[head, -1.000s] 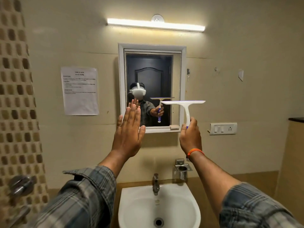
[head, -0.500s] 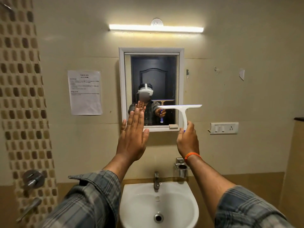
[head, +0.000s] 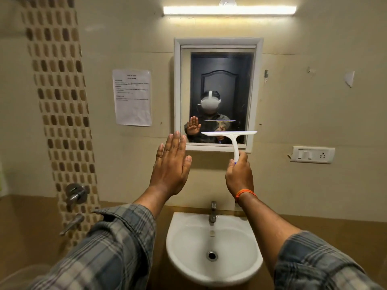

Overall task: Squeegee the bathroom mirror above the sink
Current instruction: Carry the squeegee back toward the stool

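Head view: the right hand (head: 239, 175) is clenched around the lower end of the squeegee (head: 232, 137), whose white handle rises upright from the fist. Its blade runs level across the lower part of the mirror (head: 217, 65), spanning from about the middle of the glass to the right side of the white frame. Whether the blade touches the glass cannot be told. An orange band (head: 245, 193) circles the right wrist.

The left hand (head: 170, 166) is raised flat with fingers straight and together, holding nothing, in front of the wall just below the mirror's lower left corner; its fingertips reach the level of the frame's bottom edge. Contact with the wall cannot be told.

The mirror reflects a dark door, the person's headset, a raised palm and the squeegee. Directly below hangs the white sink (head: 213, 275) with a tap (head: 212, 212) at its rear edge. A printed notice (head: 132, 97) is stuck to the wall left of the mirror, beside a strip of brown mosaic tile (head: 62, 101) and a shower valve (head: 75, 193). A switch plate (head: 312, 154) sits to the right, and a tube light (head: 229, 10) glows above. Plaid sleeves (head: 109, 248) fill the bottom corners.
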